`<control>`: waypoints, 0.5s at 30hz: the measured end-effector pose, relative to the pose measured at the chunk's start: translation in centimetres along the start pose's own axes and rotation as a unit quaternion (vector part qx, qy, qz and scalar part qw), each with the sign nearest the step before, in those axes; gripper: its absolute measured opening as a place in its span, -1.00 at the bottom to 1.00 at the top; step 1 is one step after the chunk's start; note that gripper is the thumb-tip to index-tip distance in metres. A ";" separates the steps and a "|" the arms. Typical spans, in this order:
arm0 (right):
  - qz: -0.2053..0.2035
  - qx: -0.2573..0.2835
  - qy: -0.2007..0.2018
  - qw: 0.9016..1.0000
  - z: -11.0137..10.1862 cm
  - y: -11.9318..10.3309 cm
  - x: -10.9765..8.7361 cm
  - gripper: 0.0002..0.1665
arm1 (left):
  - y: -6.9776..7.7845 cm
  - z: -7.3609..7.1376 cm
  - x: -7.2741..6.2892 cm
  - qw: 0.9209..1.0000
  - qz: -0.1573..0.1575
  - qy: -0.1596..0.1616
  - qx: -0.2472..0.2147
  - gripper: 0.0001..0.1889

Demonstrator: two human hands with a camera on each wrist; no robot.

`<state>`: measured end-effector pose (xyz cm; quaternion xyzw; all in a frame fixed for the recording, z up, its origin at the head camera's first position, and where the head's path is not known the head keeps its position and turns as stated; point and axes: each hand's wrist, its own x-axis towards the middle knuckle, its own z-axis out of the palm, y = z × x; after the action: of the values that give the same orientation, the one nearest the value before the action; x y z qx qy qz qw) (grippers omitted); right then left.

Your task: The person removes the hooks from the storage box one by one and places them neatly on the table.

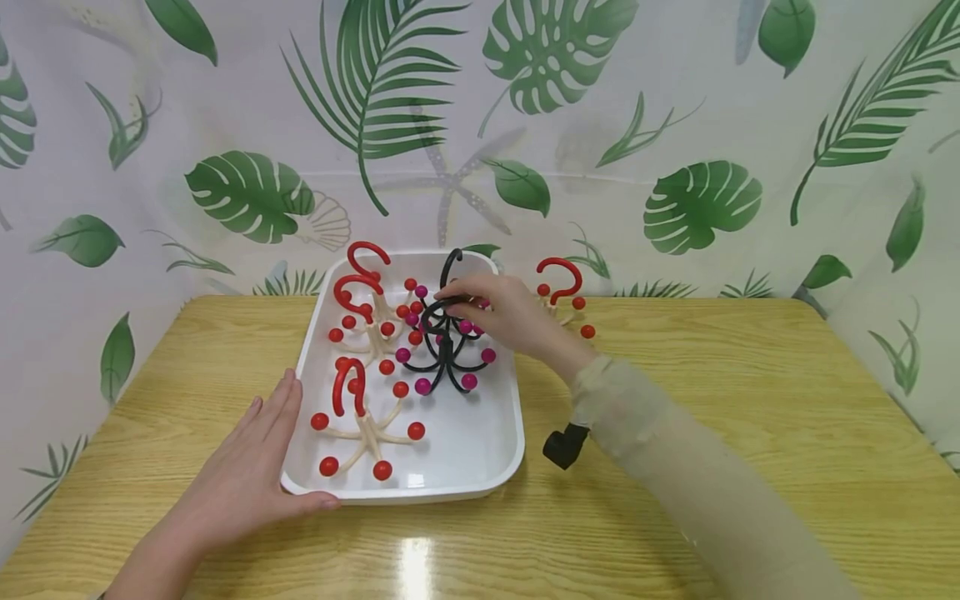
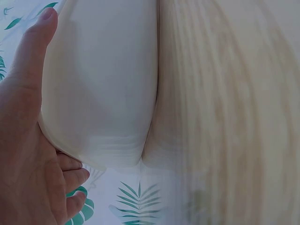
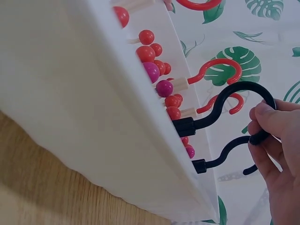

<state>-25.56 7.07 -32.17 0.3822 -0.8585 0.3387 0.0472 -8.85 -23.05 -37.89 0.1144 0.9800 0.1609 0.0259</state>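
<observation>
A white tray (image 1: pixel 480 450) holds several hook hangers with ball-tipped arms. My right hand (image 1: pixel 517 317) reaches over its right side and pinches the curved top of the nearer black hanger (image 1: pixel 446 357), which has magenta balls. In the right wrist view, thumb and fingers close on that black hook (image 3: pixel 243 86). Just behind it stands a second black hanger (image 1: pixel 453 265). Along the tray's left front corner, my left hand (image 1: pixel 243 471) rests with straight fingers against the left wall and the thumb at the front. The left wrist view shows the tray's outer wall (image 2: pixel 103 84) beside that hand.
Inside the tray, a beige hanger (image 1: pixel 367 429) with red hook and balls stands in front, with two similar ones behind at left. Another red-hooked hanger (image 1: pixel 564 279) is beyond the tray's right side. The wooden table (image 1: pixel 712 400) ends at a leaf-patterned backdrop (image 1: pixel 600 192).
</observation>
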 end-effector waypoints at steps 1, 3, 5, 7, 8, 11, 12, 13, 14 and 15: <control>0.001 0.002 0.001 1.000 0.0 0.0 0.0 -0.67 | 0.0 0.0 0.0 1.000 -0.001 -0.001 -0.001 0.46; 0.000 0.006 0.003 1.000 0.1 -0.1 0.0 -0.66 | 0.0 -0.1 0.0 1.000 -0.002 -0.001 -0.001 0.46; 0.001 0.009 0.006 1.000 0.2 -0.2 0.0 -0.66 | 0.0 -0.1 0.0 1.000 -0.002 -0.001 -0.001 0.46; -0.001 0.006 0.011 1.000 0.2 -0.3 0.0 -0.66 | 0.0 -0.1 0.0 1.000 -0.001 0.000 0.001 0.46; -0.003 0.004 0.014 1.000 0.3 -0.3 0.1 -0.66 | -0.1 -0.1 0.0 1.000 0.001 0.002 0.001 0.46; -0.011 0.001 0.024 1.000 0.2 -0.6 0.1 -0.67 | 0.0 -0.1 0.0 1.000 0.000 0.001 0.002 0.46; -0.016 0.001 0.029 0.999 0.2 -0.7 0.1 -0.67 | 0.0 -0.1 0.0 1.000 0.000 0.000 0.002 0.46; -0.022 0.003 0.035 0.999 0.1 -0.9 0.2 -0.68 | 0.0 -0.1 0.0 1.000 -0.001 -0.001 0.000 0.46; -0.027 0.006 0.042 0.999 0.0 -1.0 0.2 -0.69 | 0.0 -0.2 0.0 1.000 -0.002 -0.003 -0.002 0.46; -0.033 0.008 0.050 0.998 -0.1 -1.1 0.2 -0.69 | 0.1 -0.2 0.0 1.000 -0.005 -0.005 -0.003 0.46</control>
<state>-24.91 6.49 -31.39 0.3928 -0.8393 0.3629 0.0981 -8.88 -23.04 -37.71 0.1107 0.9798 0.1634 0.0318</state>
